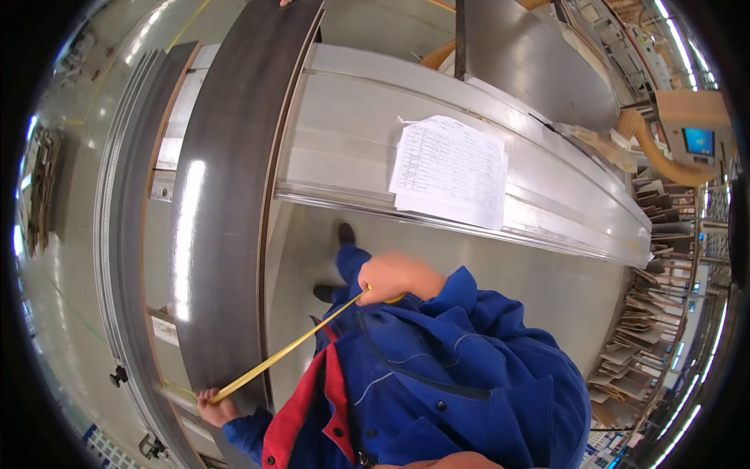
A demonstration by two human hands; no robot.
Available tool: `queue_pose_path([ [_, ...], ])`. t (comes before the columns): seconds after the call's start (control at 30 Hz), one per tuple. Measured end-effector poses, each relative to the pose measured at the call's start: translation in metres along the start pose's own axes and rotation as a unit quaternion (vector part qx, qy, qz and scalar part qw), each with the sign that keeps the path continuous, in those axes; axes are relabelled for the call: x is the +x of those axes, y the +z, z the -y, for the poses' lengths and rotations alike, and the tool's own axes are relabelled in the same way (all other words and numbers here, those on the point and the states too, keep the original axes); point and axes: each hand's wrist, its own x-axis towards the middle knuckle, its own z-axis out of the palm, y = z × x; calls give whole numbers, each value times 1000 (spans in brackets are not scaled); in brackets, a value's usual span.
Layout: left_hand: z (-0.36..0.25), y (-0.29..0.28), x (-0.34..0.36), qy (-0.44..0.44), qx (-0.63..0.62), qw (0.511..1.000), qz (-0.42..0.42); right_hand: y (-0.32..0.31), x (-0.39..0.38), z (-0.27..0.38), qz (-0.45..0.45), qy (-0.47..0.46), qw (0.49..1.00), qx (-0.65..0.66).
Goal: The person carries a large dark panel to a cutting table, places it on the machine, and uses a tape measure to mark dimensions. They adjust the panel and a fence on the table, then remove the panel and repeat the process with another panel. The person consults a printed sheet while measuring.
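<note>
A yellow measuring tape (289, 349) is stretched on a slant between my two hands. My left hand (216, 408) is closed around the tape over the near part of a long, dark, glossy board (226, 195). A short bit of yellow shows past these fingers at the board's left edge. My right hand (398, 277), slightly blurred, grips the other end in front of my blue jacket; the tape's case, if there, is hidden in the fist. The board lies across a pale metal table (344, 125), and a narrower dark board (129, 234) lies to its left.
Printed sheets (449, 172) rest on the metal table. Behind it stands a large dark panel (539, 62). At the right are a brown hose (652, 148), a screen (698, 141) and many stacked board pieces (625, 352). A fingertip (285, 2) touches the board's far end.
</note>
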Motion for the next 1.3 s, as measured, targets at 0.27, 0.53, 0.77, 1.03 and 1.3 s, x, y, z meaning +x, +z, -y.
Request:
queue_pose_path([
  [0.27,128,171,-77,276,451,800,283,55,-44,-88,-112,-30,982,146],
  [0.53,201,256,-121,399,803,344,280,80,-166,-229,-131,21,941,312],
  [0.77,239,311,-127,404,833,294,239,77,-215,-255,-234,77,880,406],
  [1.03,243,308,-117,427,821,279,256,82,-190,-230,-179,150,838,493],
  [1.3,249,329,-120,418,822,277,270,99,-189,-229,-244,150,778,559],
])
